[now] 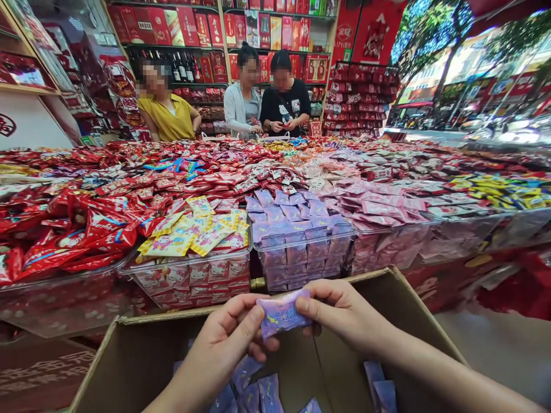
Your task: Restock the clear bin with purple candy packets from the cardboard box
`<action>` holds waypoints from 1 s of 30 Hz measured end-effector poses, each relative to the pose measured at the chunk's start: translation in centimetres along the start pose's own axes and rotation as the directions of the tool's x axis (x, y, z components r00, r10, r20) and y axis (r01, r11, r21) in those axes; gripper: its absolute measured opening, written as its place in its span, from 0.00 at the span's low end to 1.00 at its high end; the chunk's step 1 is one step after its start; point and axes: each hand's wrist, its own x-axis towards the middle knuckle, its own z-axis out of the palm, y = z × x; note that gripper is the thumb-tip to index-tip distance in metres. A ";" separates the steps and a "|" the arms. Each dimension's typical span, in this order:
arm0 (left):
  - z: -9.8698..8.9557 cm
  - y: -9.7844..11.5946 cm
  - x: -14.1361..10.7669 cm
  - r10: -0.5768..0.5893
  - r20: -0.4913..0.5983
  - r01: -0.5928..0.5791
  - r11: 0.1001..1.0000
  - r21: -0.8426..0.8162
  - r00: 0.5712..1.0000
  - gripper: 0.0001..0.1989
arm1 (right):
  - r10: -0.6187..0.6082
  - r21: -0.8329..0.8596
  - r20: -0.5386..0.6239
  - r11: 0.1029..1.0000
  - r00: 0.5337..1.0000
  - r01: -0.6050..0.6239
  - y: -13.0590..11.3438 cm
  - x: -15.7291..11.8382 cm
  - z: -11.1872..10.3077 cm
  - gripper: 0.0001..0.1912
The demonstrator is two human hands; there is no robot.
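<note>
A small purple candy packet [282,315] is stretched between my two hands over an open cardboard box [331,367]. My left hand [232,338] pinches its left end between thumb and fingers. The right end is pinched by my right hand [344,315]. Several more purple packets [270,393] lie on the bottom of the box, some partly hidden behind my left forearm. Just beyond the box stands a clear bin [301,244] with purple packets stacked in neat rows.
Left of the purple bin is a bin of yellow and pink packets [193,269]; red packets [86,235] fill another at far left. Pink packets [379,206] lie to the right. Three people stand behind the display, before shelves of red boxes [189,26].
</note>
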 end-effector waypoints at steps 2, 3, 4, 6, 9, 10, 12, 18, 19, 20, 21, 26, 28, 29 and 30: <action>0.0 0.1 0.0 0.023 0.026 -0.025 0.998 0.053 0.999 0.11 | 0.000 -0.041 -0.019 0.999 1.000 -0.001 0.2 -0.1 0.2 0.15; 0.0 0.1 -0.1 0.040 0.022 -0.041 0.997 0.071 0.999 0.10 | -0.004 -0.053 -0.033 0.999 0.999 0.002 0.2 -0.2 0.3 0.14; 0.1 0.2 -0.1 0.049 0.008 -0.050 0.996 0.069 0.999 0.10 | -0.012 -0.054 -0.050 0.999 0.999 0.009 0.1 -0.3 0.2 0.13; 0.2 0.4 -0.2 0.063 -0.041 -0.061 0.997 0.037 0.997 0.10 | -0.061 -0.044 -0.105 0.997 0.993 0.056 -0.6 -0.2 -0.4 0.12; 0.1 0.6 -0.2 0.127 -0.115 -0.124 0.992 0.034 0.985 0.11 | -0.239 -0.157 -0.296 0.967 0.925 0.200 -3.1 0.9 -3.1 0.16; 0.1 0.6 -0.1 0.158 -0.125 -0.151 0.986 0.069 0.979 0.11 | -0.311 -0.252 -0.357 0.940 0.881 0.230 -4.2 1.6 -4.5 0.16; -0.1 0.7 0.0 0.210 -0.129 -0.190 0.970 0.152 0.969 0.11 | -0.418 -0.472 -0.399 0.857 0.816 0.208 -6.2 3.4 -7.1 0.15; -0.9 0.4 0.5 0.245 -0.137 -0.200 0.939 0.281 0.960 0.12 | -0.202 -0.714 -0.274 0.697 0.940 -0.059 -8.1 8.3 -10.4 0.12; -1.1 0.3 0.6 0.239 -0.140 -0.191 0.939 0.286 0.961 0.13 | -0.183 -0.741 -0.257 0.667 0.949 -0.072 -8.0 8.6 -10.2 0.13; -1.2 0.3 0.7 0.229 -0.143 -0.181 0.941 0.287 0.963 0.13 | -0.169 -0.771 -0.239 0.632 0.956 -0.081 -7.9 8.9 -10.0 0.13; -1.3 0.2 0.8 0.221 -0.143 -0.173 0.942 0.286 0.965 0.13 | -0.154 -0.797 -0.219 0.599 0.964 -0.085 -7.7 9.0 -9.8 0.14; -1.6 0.0 1.0 0.208 -0.096 -0.172 0.940 0.293 0.973 0.13 | -0.112 -0.844 -0.118 0.535 0.987 -0.040 -7.7 8.9 -9.5 0.11; -1.6 0.0 1.0 0.205 -0.088 -0.170 0.938 0.302 0.975 0.13 | -0.119 -0.858 -0.107 0.513 0.987 -0.031 -7.7 8.9 -9.5 0.12; -1.6 0.0 1.0 0.204 -0.088 -0.169 0.937 0.305 0.975 0.13 | -0.126 -0.865 -0.106 0.500 0.986 -0.030 -7.7 8.9 -9.5 0.12; -1.5 0.0 1.0 0.204 -0.091 -0.167 0.937 0.307 0.975 0.13 | -0.131 -0.872 -0.107 0.488 0.986 -0.029 -7.7 9.0 -9.4 0.13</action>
